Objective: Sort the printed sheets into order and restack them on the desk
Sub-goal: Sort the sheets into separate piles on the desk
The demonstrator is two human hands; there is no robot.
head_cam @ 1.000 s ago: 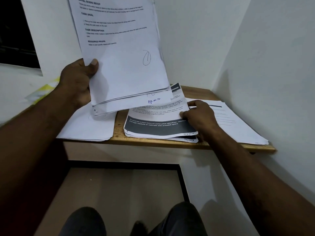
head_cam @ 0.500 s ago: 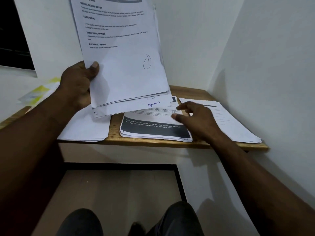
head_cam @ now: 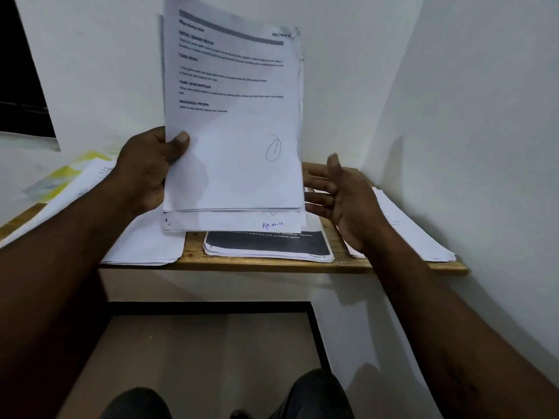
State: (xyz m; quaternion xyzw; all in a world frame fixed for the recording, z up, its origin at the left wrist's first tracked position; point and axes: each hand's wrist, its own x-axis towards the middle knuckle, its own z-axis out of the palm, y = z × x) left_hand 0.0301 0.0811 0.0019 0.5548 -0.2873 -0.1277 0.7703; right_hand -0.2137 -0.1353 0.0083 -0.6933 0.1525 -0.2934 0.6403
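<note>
Nearest, the person's knees [head_cam: 136,403] show above a tan floor [head_cam: 196,352]. Beyond them runs the front edge of a wooden desk [head_cam: 272,266], set into a corner of white walls [head_cam: 469,116]. Three piles lie on it: a left pile [head_cam: 145,246] overhanging the front edge, a middle pile [head_cam: 269,244] with a dark printed band, and a right pile [head_cam: 405,228] close to the side wall. Strips of bare wood separate them. Above the middle pile the left hand [head_cam: 145,170] grips a bundle of sheets [head_cam: 233,164] upright, thumb on the front page. The right hand [head_cam: 344,201] is spread, fingers straight, at the bundle's right edge; whether it touches the paper cannot be told. Yellow paper [head_cam: 69,173] lies far left, below a dark window [head_cam: 21,86].
</note>
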